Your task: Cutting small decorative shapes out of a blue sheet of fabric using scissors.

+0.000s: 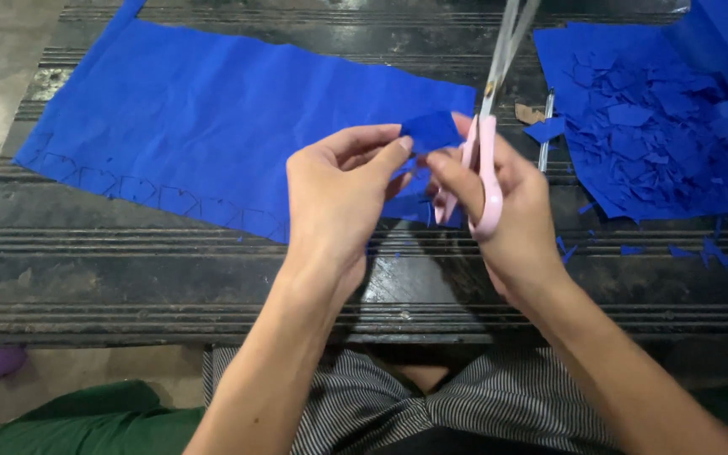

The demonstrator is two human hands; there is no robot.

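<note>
— What sits between the hands?

— A small blue piece (431, 131) of paper or cloth, I cannot tell which, roughly square. It is held up above the middle of the dark grooved table (128, 270), just in front of the near edge of the big blue sheet (212, 109).

— Who holds it?

— Both hands. The left hand (339, 198) pinches its left edge between thumb and forefinger, the other fingers curled in. The right hand (499, 198) meets its right edge with thumb and fingertip, narrow as well.

— And the scissors?

— The pink-handled scissors (486, 143) hang in the right hand, fingers through the loops, the blades pointing far and up, out past the top of the view. The blades look nearly closed; they are not on the small piece.

— What lies around?

— The big blue sheet spreads to the left and far side, flat on the table. Along its near edge runs a row of faint drawn shapes (153, 198). To the right lies another blue sheet (566, 50) heaped with a pile of blue offcuts (667, 135). A pen (544, 135) lies between the scissors and that pile, beside a small brown scrap (529, 112). A few blue crumbs (701, 251) are scattered on the table near the right.

— Nearest to the viewer?

— Striped cloth (482, 404) over the person's lap, with green cloth (86, 421) at the left.
</note>
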